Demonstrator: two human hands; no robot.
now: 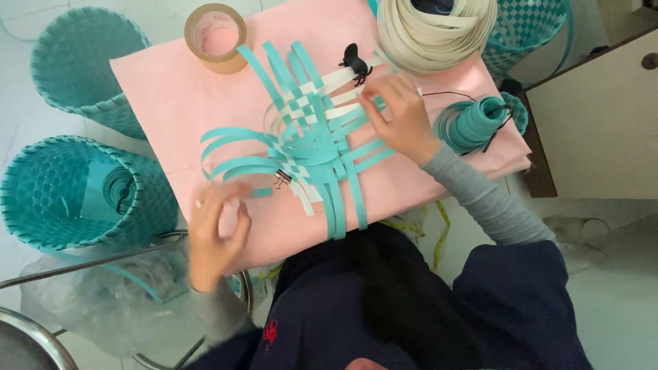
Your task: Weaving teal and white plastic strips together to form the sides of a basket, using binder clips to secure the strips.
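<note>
A partly woven mat of teal and white plastic strips [312, 140] lies on a pink sheet [171, 96] that covers a small table. My right hand [397, 116] rests on the mat's right edge, with its fingers pinching strips there. My left hand [216, 229] is blurred at the near left edge of the sheet, fingers curled toward the loose teal strip ends; whether it grips one I cannot tell. A silver binder clip [282, 179] holds strips at the mat's lower left. A black claw clip [356, 63] sits at its upper right.
A roll of brown tape [216, 38] lies at the sheet's far edge. A coil of cream strip [435, 31] and a coil of teal strip [473, 123] sit at the right. Woven teal baskets [75, 192] [82, 62] stand on the floor at left, another at the back right [528, 27].
</note>
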